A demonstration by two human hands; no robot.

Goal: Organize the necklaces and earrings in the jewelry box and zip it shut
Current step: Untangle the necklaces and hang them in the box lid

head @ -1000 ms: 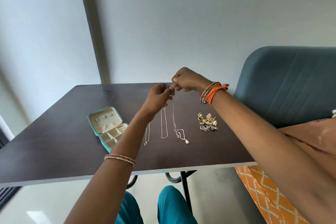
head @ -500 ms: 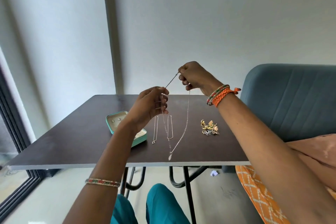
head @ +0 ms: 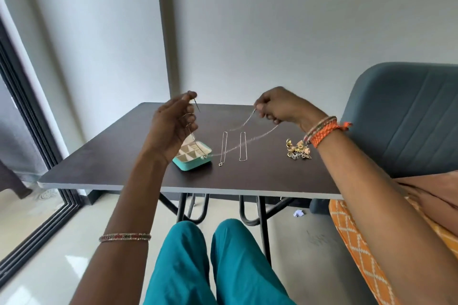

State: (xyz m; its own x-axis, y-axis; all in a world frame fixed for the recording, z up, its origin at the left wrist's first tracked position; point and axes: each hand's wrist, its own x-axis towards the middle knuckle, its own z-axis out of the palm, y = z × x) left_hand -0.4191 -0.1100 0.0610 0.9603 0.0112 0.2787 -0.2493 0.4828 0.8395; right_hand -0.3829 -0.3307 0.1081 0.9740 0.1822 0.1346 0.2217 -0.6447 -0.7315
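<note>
Both hands are raised above the table [head: 104, 156] and hold one thin chain [head: 250, 140] stretched between them: the left hand [head: 173, 126] pinches one end, the right hand [head: 280, 106] pinches the other, and the middle sags toward the open teal box [head: 194, 158], which sits near the front edge. Two more necklaces [head: 224, 147] lie straight beside the box, mid-table. The earrings [head: 298, 150] are heaped toward the right edge.

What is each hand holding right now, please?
Left hand: pinches one end of the necklace.
Right hand: pinches the other end of it.
</note>
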